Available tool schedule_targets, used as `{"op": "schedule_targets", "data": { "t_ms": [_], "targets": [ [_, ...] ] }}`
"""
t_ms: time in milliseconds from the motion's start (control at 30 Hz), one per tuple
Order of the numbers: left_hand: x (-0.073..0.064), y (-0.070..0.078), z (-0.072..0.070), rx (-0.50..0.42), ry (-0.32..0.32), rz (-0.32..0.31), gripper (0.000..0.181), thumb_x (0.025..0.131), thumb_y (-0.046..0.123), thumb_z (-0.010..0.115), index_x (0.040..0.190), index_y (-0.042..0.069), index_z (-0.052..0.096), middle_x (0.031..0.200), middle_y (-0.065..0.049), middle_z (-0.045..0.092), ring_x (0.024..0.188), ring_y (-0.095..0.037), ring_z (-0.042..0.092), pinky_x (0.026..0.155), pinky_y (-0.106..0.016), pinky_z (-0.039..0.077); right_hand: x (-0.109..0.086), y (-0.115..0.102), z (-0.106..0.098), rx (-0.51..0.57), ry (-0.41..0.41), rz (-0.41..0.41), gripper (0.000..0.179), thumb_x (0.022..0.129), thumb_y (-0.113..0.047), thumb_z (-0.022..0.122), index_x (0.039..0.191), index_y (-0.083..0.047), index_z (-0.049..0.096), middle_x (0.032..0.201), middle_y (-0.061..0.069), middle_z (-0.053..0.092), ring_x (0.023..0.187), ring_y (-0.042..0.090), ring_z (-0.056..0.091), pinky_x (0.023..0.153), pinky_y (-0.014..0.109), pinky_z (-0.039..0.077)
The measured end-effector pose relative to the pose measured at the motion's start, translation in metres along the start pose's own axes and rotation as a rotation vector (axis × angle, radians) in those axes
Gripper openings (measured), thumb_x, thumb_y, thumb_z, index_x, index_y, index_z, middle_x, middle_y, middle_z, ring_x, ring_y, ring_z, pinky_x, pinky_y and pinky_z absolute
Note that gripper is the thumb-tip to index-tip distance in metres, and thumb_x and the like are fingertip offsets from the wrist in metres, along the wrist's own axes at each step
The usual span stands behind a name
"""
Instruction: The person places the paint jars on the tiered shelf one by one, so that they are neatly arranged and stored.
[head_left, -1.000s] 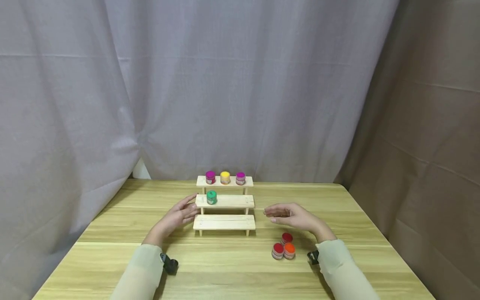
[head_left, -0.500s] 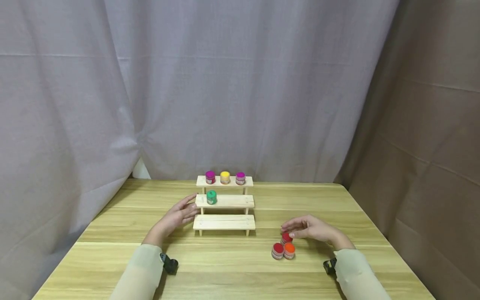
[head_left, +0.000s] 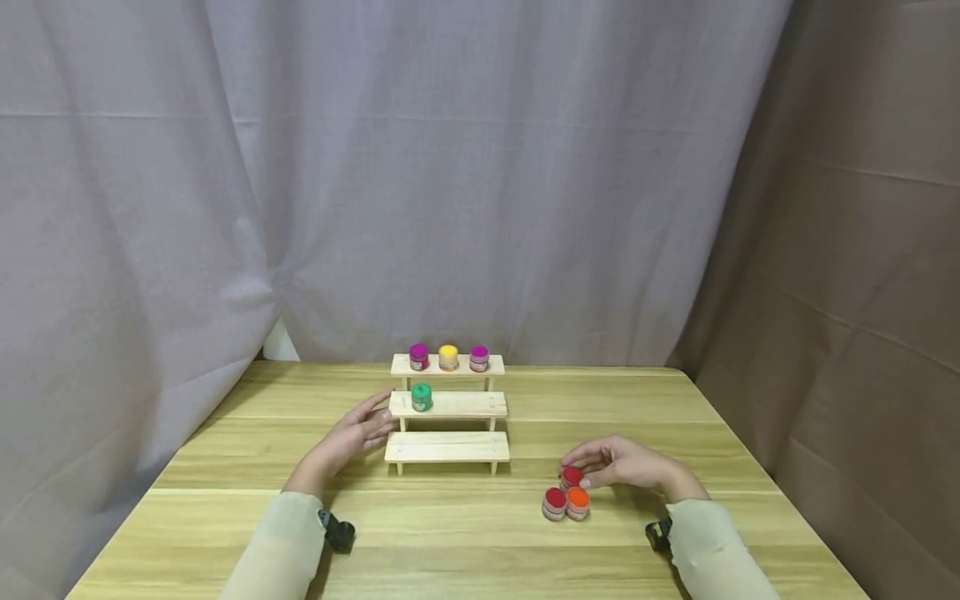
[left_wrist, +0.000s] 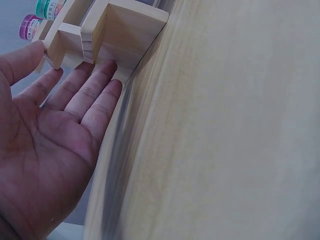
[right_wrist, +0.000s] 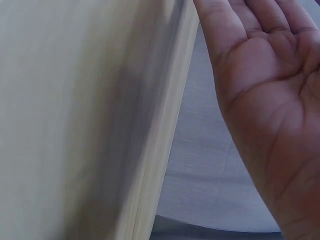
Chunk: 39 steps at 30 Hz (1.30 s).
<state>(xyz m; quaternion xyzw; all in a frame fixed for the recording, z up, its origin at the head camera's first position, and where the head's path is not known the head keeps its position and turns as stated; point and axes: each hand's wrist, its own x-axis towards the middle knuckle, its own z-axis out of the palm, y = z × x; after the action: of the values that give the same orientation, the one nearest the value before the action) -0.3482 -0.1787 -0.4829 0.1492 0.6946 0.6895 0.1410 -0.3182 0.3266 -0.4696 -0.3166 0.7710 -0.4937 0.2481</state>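
At the left side of a three-step wooden stand (head_left: 468,447), my left hand (head_left: 351,440) rests its fairly straight fingertips against the ends of the steps, as the left wrist view shows. My right hand (head_left: 626,463) is at three small paint jars on the table, with thumb and fingers pinching the rear red-lidded paint jar (head_left: 572,477). Just in front of it stand another red-lidded jar (head_left: 554,504) and an orange-lidded jar (head_left: 577,504). The right wrist view shows the palm (right_wrist: 270,95), while the fingertips and the jar lie outside that frame.
A green jar (head_left: 422,397) stands at the left of the middle step. On the top step are a purple-lidded jar (head_left: 418,357), a yellow jar (head_left: 447,358) and a second purple-lidded jar (head_left: 479,359). Grey curtain (head_left: 480,183) hangs behind the wooden table (head_left: 420,550).
My right hand has moved right and toward me, from beside the stand down to the rear red-lidded jar, and its thumb and fingers have closed around it. The left hand stays in place.
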Motion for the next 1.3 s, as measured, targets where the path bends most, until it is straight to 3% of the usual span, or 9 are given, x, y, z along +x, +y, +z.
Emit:
{"op": "schedule_targets", "data": {
  "t_ms": [300, 800, 1033, 1300],
  "targets": [
    [0.0002, -0.0005, -0.0012, 0.008, 0.004, 0.006, 0.066, 0.107, 0.026, 0.049, 0.162, 0.010, 0.015, 0.157, -0.031, 0.028, 0.139, -0.044, 0.040, 0.114, -0.046, 0.038, -0.0005, 0.0007, 0.0021, -0.002, -0.016, 0.004, 0.042, 0.094, -0.005, 0.068, 0.134, 0.004, 0.059, 0.133, 0.024, 0.062, 0.119, 0.023, 0.062, 0.098, 0.025, 0.052],
    [-0.0020, -0.0036, -0.0008, -0.008, 0.000, -0.006, 0.065, 0.107, 0.023, 0.049, 0.162, 0.010, 0.015, 0.158, -0.032, 0.025, 0.140, -0.046, 0.038, 0.116, -0.049, 0.035, -0.0023, 0.0017, 0.0052, 0.040, -0.058, 0.024, 0.045, 0.095, -0.003, 0.066, 0.138, 0.004, 0.056, 0.139, 0.025, 0.057, 0.128, 0.029, 0.056, 0.103, 0.025, 0.049],
    [-0.0015, -0.0015, 0.0001, -0.008, 0.009, -0.009, 0.066, 0.107, 0.024, 0.050, 0.162, 0.011, 0.016, 0.158, -0.032, 0.026, 0.140, -0.045, 0.039, 0.116, -0.049, 0.035, -0.0021, -0.0014, 0.0050, -0.029, -0.021, 0.058, 0.041, 0.095, -0.008, 0.069, 0.134, -0.001, 0.061, 0.132, 0.018, 0.064, 0.123, 0.030, 0.060, 0.098, 0.023, 0.050],
    [0.0002, -0.0003, 0.0006, -0.012, 0.004, 0.000, 0.063, 0.108, 0.022, 0.048, 0.162, 0.010, 0.016, 0.157, -0.032, 0.026, 0.140, -0.045, 0.039, 0.115, -0.048, 0.036, -0.0013, -0.0023, 0.0034, -0.066, -0.003, 0.006, 0.039, 0.094, -0.007, 0.069, 0.131, 0.002, 0.062, 0.127, 0.020, 0.066, 0.118, 0.030, 0.063, 0.097, 0.025, 0.052]
  ]
}}
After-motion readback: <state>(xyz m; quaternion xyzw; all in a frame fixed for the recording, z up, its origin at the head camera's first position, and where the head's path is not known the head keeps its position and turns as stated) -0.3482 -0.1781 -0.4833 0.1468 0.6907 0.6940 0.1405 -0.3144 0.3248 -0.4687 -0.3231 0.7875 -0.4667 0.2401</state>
